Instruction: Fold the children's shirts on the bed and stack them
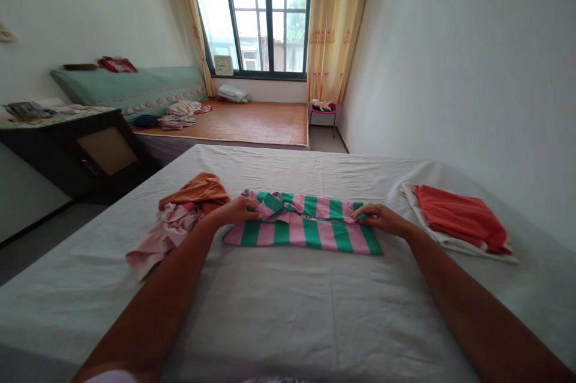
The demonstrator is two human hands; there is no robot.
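A pink and green striped shirt [306, 230] lies partly folded across the middle of the bed's grey sheet [288, 311]. My left hand [236, 210] is closed on the shirt's left end near the collar. My right hand [378, 217] pinches the fabric at the shirt's right end. Both arms reach forward over the sheet.
A loose heap of orange and pink clothes [180, 215] lies left of the shirt. Folded red and white clothes [456, 221] are stacked at the right. Beyond the bed are a dark cabinet [90, 155], a second bed with a mat [243, 122], a small stool [323, 111] and a window.
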